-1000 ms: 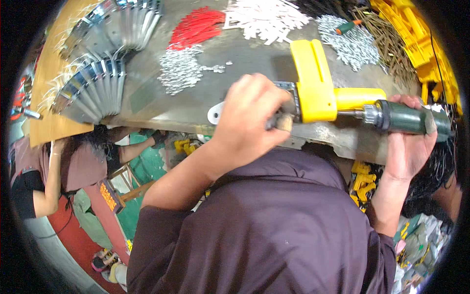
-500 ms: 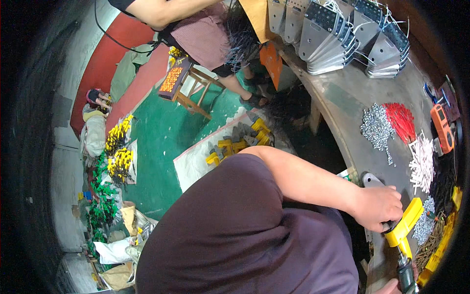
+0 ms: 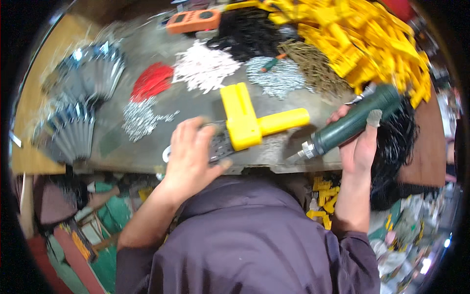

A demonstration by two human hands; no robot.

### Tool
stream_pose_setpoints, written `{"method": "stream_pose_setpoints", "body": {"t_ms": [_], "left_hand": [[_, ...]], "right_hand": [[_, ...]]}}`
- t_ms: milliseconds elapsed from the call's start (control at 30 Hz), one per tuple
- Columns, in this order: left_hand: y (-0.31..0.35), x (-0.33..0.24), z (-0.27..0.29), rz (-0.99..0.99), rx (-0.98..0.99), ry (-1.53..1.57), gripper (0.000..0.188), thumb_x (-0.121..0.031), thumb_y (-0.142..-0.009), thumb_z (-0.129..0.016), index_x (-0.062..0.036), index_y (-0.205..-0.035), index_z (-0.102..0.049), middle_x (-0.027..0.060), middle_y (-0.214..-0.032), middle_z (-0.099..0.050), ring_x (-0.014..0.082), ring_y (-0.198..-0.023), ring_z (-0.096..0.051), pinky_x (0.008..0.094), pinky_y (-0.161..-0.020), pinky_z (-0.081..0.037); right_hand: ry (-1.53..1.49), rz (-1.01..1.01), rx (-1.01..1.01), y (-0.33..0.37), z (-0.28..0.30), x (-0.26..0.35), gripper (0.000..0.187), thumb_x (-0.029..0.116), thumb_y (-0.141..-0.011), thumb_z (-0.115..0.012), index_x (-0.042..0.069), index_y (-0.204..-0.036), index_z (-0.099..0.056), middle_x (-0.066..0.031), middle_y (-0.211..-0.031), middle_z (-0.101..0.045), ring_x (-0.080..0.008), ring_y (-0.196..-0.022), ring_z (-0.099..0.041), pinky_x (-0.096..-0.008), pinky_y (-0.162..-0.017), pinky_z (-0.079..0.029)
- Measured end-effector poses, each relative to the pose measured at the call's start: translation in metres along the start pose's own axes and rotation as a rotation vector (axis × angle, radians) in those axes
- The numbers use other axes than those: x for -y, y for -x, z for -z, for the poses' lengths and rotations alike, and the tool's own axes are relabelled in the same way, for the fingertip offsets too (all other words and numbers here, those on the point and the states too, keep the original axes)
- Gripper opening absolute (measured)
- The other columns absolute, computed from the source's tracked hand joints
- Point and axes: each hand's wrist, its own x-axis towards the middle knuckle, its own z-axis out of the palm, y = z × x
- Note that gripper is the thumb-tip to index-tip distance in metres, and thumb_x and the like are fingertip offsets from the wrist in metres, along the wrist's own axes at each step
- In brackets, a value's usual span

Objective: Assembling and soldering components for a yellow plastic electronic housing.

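Note:
My left hand [image 3: 188, 154] closes over a metal plate with a black perforated part [image 3: 220, 143], near the bench's front edge. Joined to that part is a yellow plastic handle [image 3: 245, 130], whose round grip points right. The rounded plate end with a hole pokes out left of my fingers; the rest lies hidden under the palm. In my right hand [image 3: 360, 149] is a dark green power screwdriver [image 3: 355, 120], held tilted with its bit toward the lower left, apart from the handle. A light wrap covers the right thumb tip.
Across the bench [image 3: 196, 105] lie red strips [image 3: 152, 81], white strips [image 3: 203, 66], silver hardware [image 3: 142, 117], screws [image 3: 276, 81], and brownish pins [image 3: 316, 66]. Yellow plastic parts [image 3: 362, 39] heap at the far right. Stacked metal plates [image 3: 68, 122] stand left. An orange meter-like device [image 3: 193, 21] sits behind.
My view has swung from the floor and a nearby person to the bench. The screwdriver, earlier at the yellow handle, is now away from it to the right.

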Motion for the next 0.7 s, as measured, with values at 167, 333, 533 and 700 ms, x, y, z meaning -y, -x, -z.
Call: {"method": "stream_pose_setpoints", "body": {"t_ms": [167, 333, 533, 700], "left_hand": [[0.030, 0.022, -0.001, 0.167, -0.157, 0.150, 0.056, -0.004, -0.073, -0.068, 0.0009, -0.121, -0.040, 0.0196, -0.113, -0.050, 0.0312, -0.100, -0.053, 0.0411, -0.090, -0.043], [-0.004, 0.035, 0.011, 0.258, -0.411, 0.729, 0.047, 0.005, -0.082, -0.046, 0.0037, -0.127, -0.035, 0.0155, -0.116, -0.048, 0.0221, -0.104, -0.051, 0.0336, -0.095, -0.039], [0.001, 0.064, 0.014, 0.418, 0.015, 0.563, 0.050, 0.002, -0.082, -0.049, 0.0074, -0.131, -0.038, 0.0158, -0.121, -0.049, 0.0215, -0.111, -0.048, 0.0315, -0.098, -0.035], [0.001, 0.056, 0.004, 0.227, 0.071, -0.007, 0.056, -0.015, -0.087, -0.055, 0.0085, -0.133, -0.035, 0.0252, -0.129, -0.046, 0.0366, -0.123, -0.043, 0.0409, -0.106, -0.030]], "right_hand": [[1.597, 0.163, 0.047, -0.013, 0.055, 0.032, 0.050, 0.023, -0.086, -0.062, 0.002, -0.126, -0.041, -0.0253, -0.103, -0.060, -0.0378, -0.096, -0.060, -0.0415, -0.080, -0.047], [2.024, 0.234, -0.069, -0.022, 0.105, 0.028, 0.060, 0.024, -0.081, -0.068, 0.000, -0.129, -0.042, -0.0222, -0.101, -0.055, -0.0386, -0.099, -0.054, -0.0423, -0.087, -0.044], [1.657, 0.676, -0.515, -0.009, 0.124, 0.098, 0.021, 0.019, -0.086, -0.061, 0.004, -0.101, -0.060, -0.0153, -0.096, -0.061, -0.0324, -0.092, -0.059, -0.0393, -0.082, -0.047], [1.466, 0.360, -0.797, 0.000, 0.269, 0.207, 0.038, 0.032, -0.088, -0.060, -0.004, -0.101, -0.060, -0.0167, -0.092, -0.063, -0.0222, -0.081, -0.061, -0.0360, -0.077, -0.048]]}}
